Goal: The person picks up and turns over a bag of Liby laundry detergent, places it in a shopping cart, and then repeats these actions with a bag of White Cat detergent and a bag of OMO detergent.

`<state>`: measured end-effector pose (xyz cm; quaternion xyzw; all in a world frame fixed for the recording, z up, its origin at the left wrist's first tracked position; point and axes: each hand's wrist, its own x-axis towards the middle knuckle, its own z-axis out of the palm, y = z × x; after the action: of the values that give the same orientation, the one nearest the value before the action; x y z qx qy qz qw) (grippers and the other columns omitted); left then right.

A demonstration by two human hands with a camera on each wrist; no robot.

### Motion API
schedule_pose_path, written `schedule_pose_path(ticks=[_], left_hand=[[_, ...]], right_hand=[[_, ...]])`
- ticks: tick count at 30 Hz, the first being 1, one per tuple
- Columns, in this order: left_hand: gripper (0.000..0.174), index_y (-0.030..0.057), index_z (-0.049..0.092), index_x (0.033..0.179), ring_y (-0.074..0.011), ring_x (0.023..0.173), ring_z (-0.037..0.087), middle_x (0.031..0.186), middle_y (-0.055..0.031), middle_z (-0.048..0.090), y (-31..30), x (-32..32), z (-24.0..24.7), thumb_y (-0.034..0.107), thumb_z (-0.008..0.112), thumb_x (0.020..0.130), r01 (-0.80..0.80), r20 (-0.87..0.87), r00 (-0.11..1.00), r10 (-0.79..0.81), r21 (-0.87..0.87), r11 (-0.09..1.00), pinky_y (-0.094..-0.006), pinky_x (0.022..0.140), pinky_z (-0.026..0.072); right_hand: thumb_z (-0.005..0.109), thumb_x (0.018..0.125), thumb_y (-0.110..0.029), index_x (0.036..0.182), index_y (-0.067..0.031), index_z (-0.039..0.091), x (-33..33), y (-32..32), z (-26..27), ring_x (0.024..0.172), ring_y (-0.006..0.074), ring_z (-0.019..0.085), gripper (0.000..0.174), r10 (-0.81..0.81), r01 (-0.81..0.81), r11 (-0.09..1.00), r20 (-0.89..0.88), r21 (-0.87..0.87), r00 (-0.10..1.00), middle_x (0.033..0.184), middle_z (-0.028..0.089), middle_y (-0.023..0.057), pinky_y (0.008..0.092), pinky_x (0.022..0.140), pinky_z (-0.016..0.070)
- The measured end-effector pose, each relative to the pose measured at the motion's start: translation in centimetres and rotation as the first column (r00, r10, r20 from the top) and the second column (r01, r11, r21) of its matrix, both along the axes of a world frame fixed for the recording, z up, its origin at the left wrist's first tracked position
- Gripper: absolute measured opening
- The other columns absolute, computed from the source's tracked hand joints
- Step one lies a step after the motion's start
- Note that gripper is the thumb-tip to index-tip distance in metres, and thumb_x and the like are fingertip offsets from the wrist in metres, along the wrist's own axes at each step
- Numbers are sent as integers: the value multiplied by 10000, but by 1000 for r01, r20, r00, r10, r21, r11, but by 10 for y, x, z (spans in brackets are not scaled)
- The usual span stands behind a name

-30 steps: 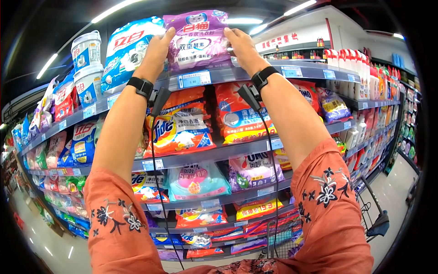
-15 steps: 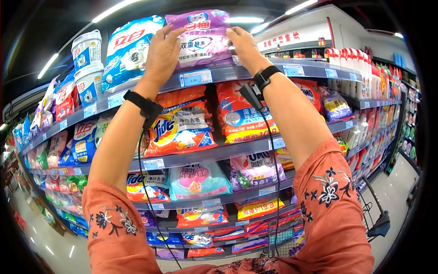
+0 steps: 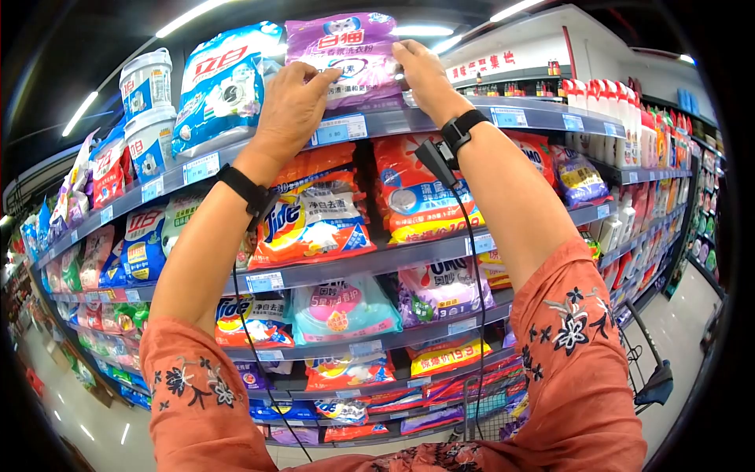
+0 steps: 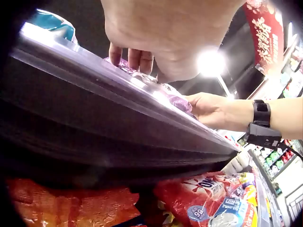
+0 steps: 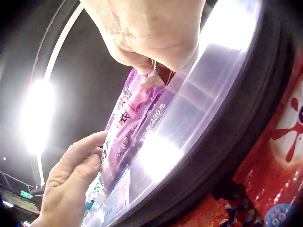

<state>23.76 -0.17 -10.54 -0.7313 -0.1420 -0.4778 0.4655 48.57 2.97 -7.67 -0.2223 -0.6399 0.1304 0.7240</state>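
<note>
A purple bag of laundry powder [image 3: 346, 49] stands upright on the top shelf, close behind its front lip [image 5: 165, 142]. My left hand [image 3: 292, 110] reaches across the lower left of the bag's front, its fingers touching the plastic and covering some of the print. At the bag's right edge, my right hand [image 3: 429, 82] pinches the side, thumb at the front. The right wrist view shows the bag's edge [image 5: 151, 80] under those fingers. In the left wrist view, the lip hides most of the bag.
A blue-and-white detergent bag [image 3: 224, 86] stands left of the purple one, beside stacked white tubs [image 3: 149, 114]. Price labels [image 3: 338, 130] line the shelf edge. Lower shelves hold orange Tide bags [image 3: 314, 220] and others. White bottles [image 3: 598, 102] stand at right; a cart [image 3: 645, 370] is below.
My left hand has moved from the bag's upper left edge down and right across its front. The right hand stays at the right edge, slightly lower on the bag.
</note>
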Motion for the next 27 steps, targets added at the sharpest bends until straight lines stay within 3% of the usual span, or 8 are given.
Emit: schedule_pose_path(ticks=[4, 6, 9, 19, 24, 27], left_hand=[[299, 119, 673, 1212, -329, 969, 579, 1027, -141, 612, -10, 7, -5, 121, 619, 917, -27, -16, 1000, 27, -15, 1000, -443, 853, 459], [296, 103, 672, 1207, -328, 984, 579, 1043, -143, 617, -14, 10, -11, 144, 627, 917, -27, -8, 1000, 26, -18, 999, -444, 877, 453], [327, 86, 654, 1233, -319, 1042, 572, 1092, -137, 617, -14, 11, -24, 170, 636, 917, 15, -49, 999, -15, -15, 1000, -436, 918, 442], [434, 69, 587, 1326, -316, 1215, 533, 1292, -125, 580, -20, 5, -49, 206, 638, 917, -96, -133, 986, 97, 17, 995, -425, 1014, 420], [458, 42, 552, 1351, -357, 1230, 529, 1316, -178, 570, -20, -1, -43, 233, 620, 940, -47, -152, 988, 28, -120, 992, -445, 1027, 421], [457, 10, 523, 1357, -396, 1221, 518, 1298, -221, 566, -10, -6, -23, 244, 590, 970, 45, 60, 998, -35, -168, 985, -454, 1036, 418]], right_hand=[[568, 1009, -237, 1179, 7, 625, 0, 5, 0, 776, 113, 512, 303, 55, -54, 998, -7, 15, 998, 899, 619, 30, 274, 706, 429], [569, 993, -255, 1175, 8, 652, 1, 7, 0, 788, 132, 539, 330, 20, -20, 1000, -17, 3, 1000, 915, 654, 62, 305, 724, 455], [567, 987, -266, 1178, 7, 664, 0, 6, 1, 809, 146, 563, 347, -5, 4, 1000, -27, -13, 1000, 939, 676, 81, 319, 749, 473], [585, 981, -304, 1204, 27, 648, 2, 9, 1, 874, 170, 599, 404, 44, -44, 999, 7, -14, 999, 991, 686, 98, 325, 800, 485], [746, 837, -486, 1224, 111, 585, -4, -9, -4, 965, 205, 625, 729, -44, 42, 999, 102, 20, 994, 1087, 663, 177, 322, 870, 494], [786, 789, -561, 1261, 140, 525, -6, -19, -6, 1068, 226, 618, 885, -57, 46, 997, 197, 62, 979, 1171, 633, 217, 315, 943, 476]])
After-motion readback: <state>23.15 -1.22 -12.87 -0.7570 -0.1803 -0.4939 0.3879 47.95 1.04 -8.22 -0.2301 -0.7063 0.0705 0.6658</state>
